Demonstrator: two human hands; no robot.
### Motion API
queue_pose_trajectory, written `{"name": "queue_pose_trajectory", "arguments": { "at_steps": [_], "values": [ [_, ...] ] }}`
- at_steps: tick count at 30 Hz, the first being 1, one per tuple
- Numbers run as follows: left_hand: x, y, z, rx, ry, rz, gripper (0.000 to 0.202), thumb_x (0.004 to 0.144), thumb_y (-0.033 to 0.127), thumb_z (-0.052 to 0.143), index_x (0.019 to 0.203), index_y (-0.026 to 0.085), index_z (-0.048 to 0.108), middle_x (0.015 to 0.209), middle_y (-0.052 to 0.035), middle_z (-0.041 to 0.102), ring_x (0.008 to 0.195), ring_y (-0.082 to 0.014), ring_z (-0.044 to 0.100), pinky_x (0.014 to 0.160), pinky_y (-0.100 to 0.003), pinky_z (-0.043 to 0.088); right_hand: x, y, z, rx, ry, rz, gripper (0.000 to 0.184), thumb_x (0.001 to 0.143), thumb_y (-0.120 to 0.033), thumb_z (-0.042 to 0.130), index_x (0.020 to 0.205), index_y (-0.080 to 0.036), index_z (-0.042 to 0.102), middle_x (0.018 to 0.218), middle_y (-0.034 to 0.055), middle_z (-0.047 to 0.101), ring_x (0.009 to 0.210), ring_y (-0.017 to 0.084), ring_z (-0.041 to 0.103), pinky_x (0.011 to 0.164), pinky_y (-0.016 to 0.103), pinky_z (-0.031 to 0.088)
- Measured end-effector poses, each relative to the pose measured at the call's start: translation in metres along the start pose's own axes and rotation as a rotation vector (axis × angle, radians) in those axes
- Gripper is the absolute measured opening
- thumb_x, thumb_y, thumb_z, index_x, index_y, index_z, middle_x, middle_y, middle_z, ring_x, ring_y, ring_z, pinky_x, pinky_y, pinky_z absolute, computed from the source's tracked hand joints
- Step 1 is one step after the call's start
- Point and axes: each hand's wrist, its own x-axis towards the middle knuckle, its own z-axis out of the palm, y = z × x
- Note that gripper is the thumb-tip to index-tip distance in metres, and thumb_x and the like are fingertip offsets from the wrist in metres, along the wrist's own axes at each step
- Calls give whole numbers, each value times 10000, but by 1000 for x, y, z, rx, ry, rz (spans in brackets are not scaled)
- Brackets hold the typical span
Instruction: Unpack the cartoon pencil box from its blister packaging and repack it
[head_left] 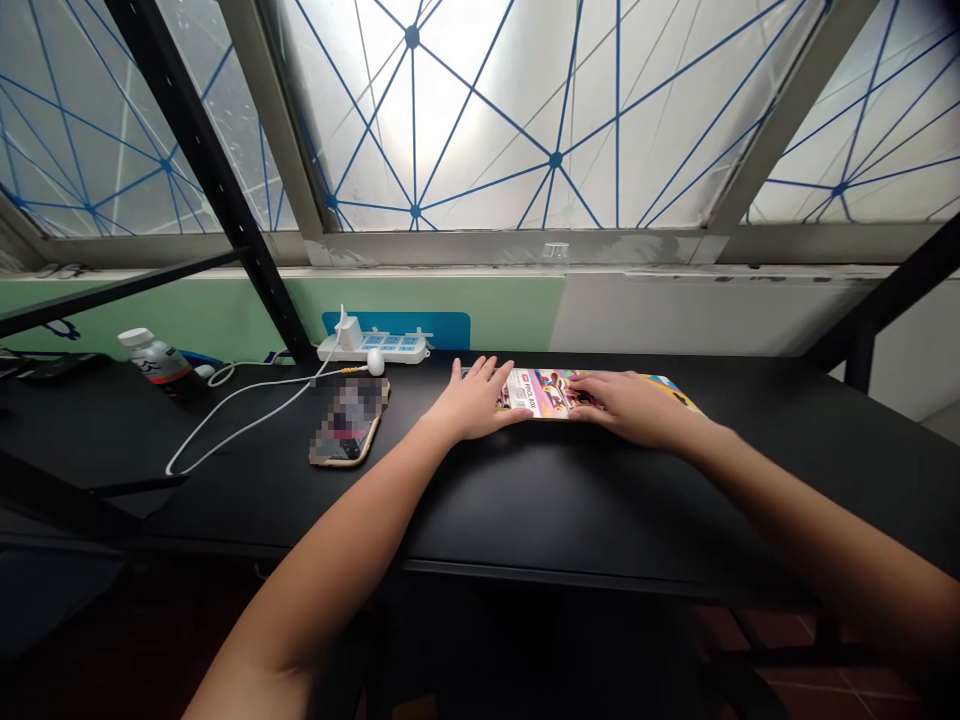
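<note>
A flat, colourful pencil box [553, 392] with a printed label lies on the black desk [525, 490], near its back edge. Over its left end rests my left hand [476, 402], fingers spread and stretched forward, thumb along the front edge. My right hand [626, 408] lies flat across the right part of the box, its fingers pointing left. Both palms cover much of the box, and only the middle and the far right corner show. Neither hand is wrapped around it.
Left of my arm lies a phone [350, 422] beside a white cable [247, 398]. Behind it, a white power strip [386, 346] with a plugged-in adapter sits against the wall. A capped bottle [159, 362] stands further left. Black metal posts [217, 180] slant up at both sides.
</note>
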Motion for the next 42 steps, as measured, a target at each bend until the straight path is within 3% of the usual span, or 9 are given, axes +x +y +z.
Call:
{"name": "queue_pose_trajectory", "arguments": {
  "at_steps": [4, 7, 10, 18, 25, 29, 33, 38, 42],
  "values": [
    [3, 7, 2, -57, 67, 22, 826, 993, 683, 348, 1638, 239, 85, 1715, -122, 96, 1581, -281, 22, 1241, -506, 164, 31, -50, 32, -54, 97, -103, 785, 916, -690, 514, 1472, -137, 495, 1520, 246, 498, 1416, 441, 437, 1096, 632, 400],
    [4, 4, 6, -90, 15, -61, 843, 986, 712, 294, 1639, 224, 78, 1700, -155, 155, 1571, -334, 93, 1218, -564, 193, 49, -70, 48, -78, 127, -95, 774, 951, -644, 488, 1530, -135, 417, 1553, 250, 453, 1445, 448, 389, 1119, 640, 369],
    [5, -5, 6, -88, -8, -118, 859, 978, 735, 242, 1637, 205, 95, 1686, -166, 198, 1560, -367, 131, 1199, -607, 204, 61, -73, 53, -70, 123, -115, 717, 962, -599, 505, 1555, -211, 395, 1571, 197, 453, 1461, 417, 377, 1139, 616, 362],
    [6, -14, 6, -89, -38, -167, 982, 915, 830, 137, 1632, 161, 159, 1673, -193, 221, 1559, -387, 109, 1209, -610, 165, 48, -49, 41, -59, 63, -125, 683, 960, -541, 552, 1549, -222, 419, 1581, 165, 443, 1457, 401, 391, 1133, 657, 360],
    [10, -15, 8, -53, -66, -152, 916, 909, 834, 182, 1567, 225, 369, 1681, -137, 234, 1559, -384, 125, 1211, -607, 180, -3, 19, 40, -17, 112, -40, 648, 968, -470, 549, 1570, -299, 382, 1589, 102, 444, 1471, 346, 385, 1168, 600, 363],
    [13, -23, 7, -36, -87, -128, 855, 920, 809, 263, 1548, 246, 403, 1677, -131, 252, 1556, -365, 168, 1210, -602, 192, -20, 45, 41, -4, 128, -35, 608, 958, -273, 482, 1561, -291, 406, 1572, 84, 469, 1430, 313, 460, 1137, 547, 436],
    [13, -36, 3, -38, -93, -123, 791, 944, 754, 325, 1539, 241, 415, 1666, -146, 278, 1548, -364, 201, 1201, -612, 196, -20, 45, 34, -24, 148, -25, 664, 877, -103, 423, 1519, -265, 480, 1523, 65, 536, 1379, 277, 529, 1106, 499, 482],
    [10, -42, 0, -44, -81, -116, 741, 964, 715, 331, 1526, 243, 436, 1652, -155, 309, 1544, -354, 222, 1194, -607, 203, -23, 35, 22, -94, 227, 40, 644, 835, -65, 408, 1414, -261, 609, 1424, 44, 634, 1302, 266, 604, 1066, 474, 518],
    [8, -38, 0, -39, -45, -114, 737, 973, 696, 338, 1516, 212, 455, 1642, -181, 319, 1537, -369, 234, 1189, -607, 216, -31, 36, 8, -139, 300, 126, 684, 798, -39, 408, 1408, -268, 613, 1384, 43, 666, 1192, 288, 678, 979, 479, 566]
  ]
}}
